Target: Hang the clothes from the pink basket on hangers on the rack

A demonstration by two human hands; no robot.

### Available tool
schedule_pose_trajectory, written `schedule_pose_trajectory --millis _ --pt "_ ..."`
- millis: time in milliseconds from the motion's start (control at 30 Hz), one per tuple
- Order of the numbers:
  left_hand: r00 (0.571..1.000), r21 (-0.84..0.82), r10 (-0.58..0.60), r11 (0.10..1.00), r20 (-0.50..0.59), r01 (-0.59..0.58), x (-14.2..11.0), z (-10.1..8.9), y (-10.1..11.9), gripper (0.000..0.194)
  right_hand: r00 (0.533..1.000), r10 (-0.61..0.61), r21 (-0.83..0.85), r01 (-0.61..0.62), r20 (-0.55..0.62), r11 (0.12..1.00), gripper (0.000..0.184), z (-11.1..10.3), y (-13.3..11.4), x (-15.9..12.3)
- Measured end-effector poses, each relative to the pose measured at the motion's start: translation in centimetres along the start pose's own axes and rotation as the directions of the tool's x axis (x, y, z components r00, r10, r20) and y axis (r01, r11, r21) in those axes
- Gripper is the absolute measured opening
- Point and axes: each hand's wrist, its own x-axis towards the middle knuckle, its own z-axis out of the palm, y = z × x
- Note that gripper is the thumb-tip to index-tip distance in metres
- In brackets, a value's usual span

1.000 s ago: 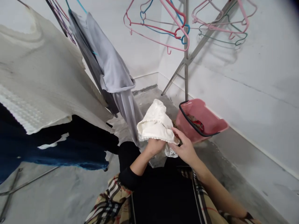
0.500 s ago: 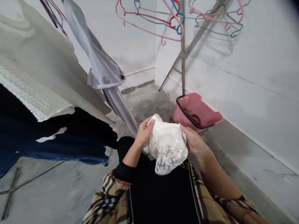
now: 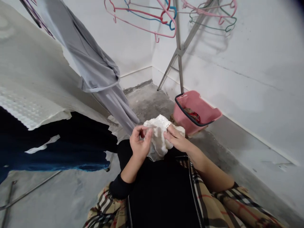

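Note:
A crumpled white lace garment (image 3: 158,126), partly sheer, is bunched between my two hands in front of my lap. My left hand (image 3: 140,144) is closed at its left edge, thumb and fingers curled on the thin fabric. On the other side, my right hand (image 3: 179,139) grips the bunched cloth, with fingers over its front and a fold showing past the knuckles. The garment's exact kind cannot be made out.
A pink basket (image 3: 213,114) with a dark handle and some items inside stands by the right wall. Hangers (image 3: 142,27) hang from a metal rack (image 3: 180,52). Grey cloth (image 3: 95,66) and a cream knitted garment (image 3: 35,72) hang at left. A metal bar (image 3: 33,188) lies low at left.
The lace garment, spread between my hands before, is now bunched up and turned. My left hand has rotated upward and my right hand has moved left over the cloth. The view has shifted slightly.

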Motion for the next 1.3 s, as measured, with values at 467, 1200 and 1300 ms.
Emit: schedule_pose_trajectory --millis 467,1200,1300 --pt "0.932 -0.158 -0.292 0.931 0.217 0.328 3.3 1.0 0.4 0.023 0.974 -0.113 -0.266 0.164 0.197 0.950 0.043 -1.3 0.0 2.3" --pt "0.742 -0.198 -0.656 0.715 0.139 0.670 7.4 -4.0 -0.5 0.033 0.900 -0.260 -0.694 0.434 0.349 0.574 0.036 -10.4 -1.6 0.1" --pt "0.620 -0.188 -0.679 0.601 0.392 0.777 7.2 -4.2 0.5 0.040 0.904 -0.319 -0.688 0.423 0.283 0.589 0.040 -12.1 -2.5 1.4"
